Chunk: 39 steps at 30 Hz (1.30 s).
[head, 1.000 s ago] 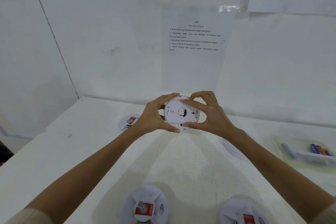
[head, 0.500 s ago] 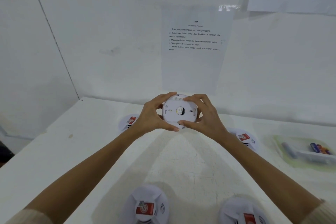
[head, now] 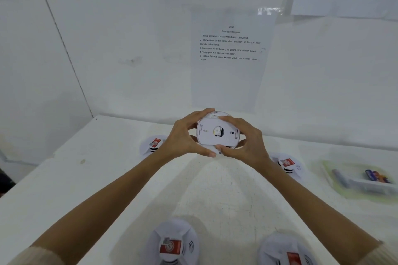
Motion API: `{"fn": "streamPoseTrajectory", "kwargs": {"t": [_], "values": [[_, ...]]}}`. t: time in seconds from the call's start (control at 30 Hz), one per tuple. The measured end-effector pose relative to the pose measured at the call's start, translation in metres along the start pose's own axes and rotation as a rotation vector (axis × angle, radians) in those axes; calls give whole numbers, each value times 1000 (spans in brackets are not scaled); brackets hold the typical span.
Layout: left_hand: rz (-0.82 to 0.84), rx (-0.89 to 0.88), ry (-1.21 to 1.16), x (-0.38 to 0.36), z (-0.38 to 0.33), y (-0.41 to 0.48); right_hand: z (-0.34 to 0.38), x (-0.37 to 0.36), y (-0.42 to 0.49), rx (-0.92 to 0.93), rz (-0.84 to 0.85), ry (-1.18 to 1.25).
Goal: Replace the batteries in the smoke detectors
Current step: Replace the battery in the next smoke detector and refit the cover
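A round white smoke detector [head: 216, 133] is held up above the white table [head: 86, 178], its flat back plate facing me. My left hand [head: 185, 137] grips its left rim, thumb underneath and fingers over the top. My right hand [head: 247, 142] grips the right rim the same way, fingers curled across the top edge. Both thumbs meet under the detector. Several other white smoke detectors with red labels lie on the table: one far left [head: 154, 145], one behind my right wrist [head: 287, 164], two at the near edge [head: 173, 243] [head: 288, 251].
A pale green tray [head: 344, 189] at the right holds loose batteries [head: 375, 175] and a white inner box. White walls close the back and left. An instruction sheet [head: 230, 47] is taped to the back wall.
Both hands have shifted their hold around the detector's rim and it has turned slightly. My right arm moved aside, which uncovers the detector behind my right wrist.
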<state>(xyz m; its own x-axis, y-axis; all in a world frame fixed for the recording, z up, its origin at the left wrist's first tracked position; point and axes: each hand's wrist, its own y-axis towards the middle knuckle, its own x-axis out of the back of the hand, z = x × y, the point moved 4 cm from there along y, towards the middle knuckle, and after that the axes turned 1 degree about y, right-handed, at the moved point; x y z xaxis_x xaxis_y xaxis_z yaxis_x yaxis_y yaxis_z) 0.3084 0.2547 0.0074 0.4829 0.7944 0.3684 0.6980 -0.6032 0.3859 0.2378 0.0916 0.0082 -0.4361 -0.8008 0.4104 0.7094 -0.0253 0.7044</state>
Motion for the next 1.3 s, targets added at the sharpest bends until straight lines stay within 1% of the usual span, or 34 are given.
{"fn": "streamPoseTrajectory", "kwargs": {"t": [0.1, 0.27, 0.43, 0.53, 0.63, 0.73, 0.8, 0.87, 1.07, 1.17, 1.3], "values": [[-5, 18, -10, 1, 2, -1, -1, -3, -3, -67, -34, 57], [-5, 19, -18, 4, 5, -4, -1, -10, -7, -106, -50, 63], [-24, 10, -13, 5, 6, -5, 2, -17, -10, -144, -110, 55], [-40, 15, -9, 7, 7, -5, 6, -21, -9, -128, -115, -21], [-39, 14, -1, 11, 3, -3, 9, -19, -3, -104, -71, -217], [-9, -13, 46, 12, 0, -1, 13, -13, 8, -19, 51, -427], [10, -16, 59, 9, 1, -1, 14, -11, 14, 64, 150, -446], [11, -26, 60, 5, 2, 1, 14, -10, 17, 93, 194, -425], [-16, -71, 57, -3, -2, 3, 15, -11, 12, 150, 111, -476], [-21, -112, 76, -4, -4, 2, 15, -11, 9, 226, 36, -516], [-7, -129, 85, 0, -9, 3, 18, -15, 4, 259, -69, -518]]}}
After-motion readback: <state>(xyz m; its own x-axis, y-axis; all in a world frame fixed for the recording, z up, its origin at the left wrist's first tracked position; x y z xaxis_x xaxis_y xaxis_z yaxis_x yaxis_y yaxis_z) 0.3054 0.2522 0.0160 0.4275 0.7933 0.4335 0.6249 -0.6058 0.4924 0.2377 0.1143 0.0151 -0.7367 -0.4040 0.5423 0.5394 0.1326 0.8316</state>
